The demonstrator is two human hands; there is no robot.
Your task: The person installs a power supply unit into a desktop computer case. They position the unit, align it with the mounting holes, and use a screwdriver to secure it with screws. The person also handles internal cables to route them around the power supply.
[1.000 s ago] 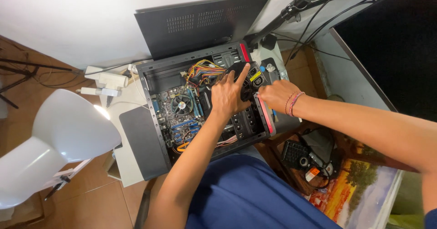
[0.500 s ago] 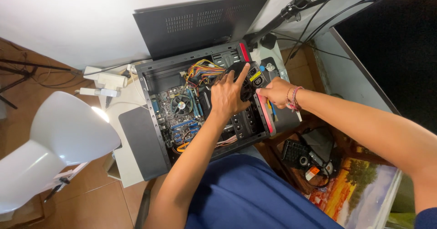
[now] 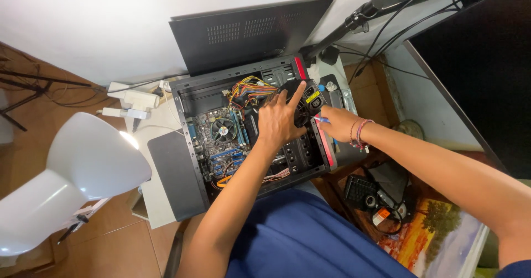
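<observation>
- Lying open on its side, the computer case shows its motherboard fan at 9 o'clock of the left hand.
- Left hand presses a black drive, fingers spread, grasping nothing.
- Right hand at 3 o'clock pinches a small blue tool.

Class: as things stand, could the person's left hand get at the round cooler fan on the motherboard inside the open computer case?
Probably yes. The left hand is already inside the open case, the cooler fan lies uncovered just beside it, and nothing stands between them.
</observation>
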